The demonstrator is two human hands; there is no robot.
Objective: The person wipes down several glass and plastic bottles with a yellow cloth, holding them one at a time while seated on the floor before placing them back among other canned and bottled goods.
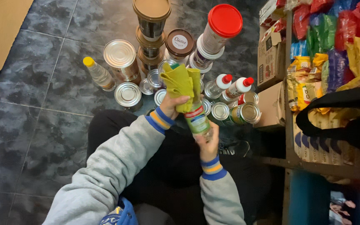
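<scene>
From above, the left hand (171, 105) is closed around a yellow-green cloth (182, 83), pressing it over the top of a bottle (197, 120) with a green and red label. The right hand (208, 143) grips the bottle's near end, fingers wrapped tight. Both sit above the person's dark lap. Just beyond, on the dark tiled floor (42, 91), stand tins (128, 95), stacked jars (151, 29) and red-capped bottles (238, 87); shelves of bright packets (334, 41) rise at right.
</scene>
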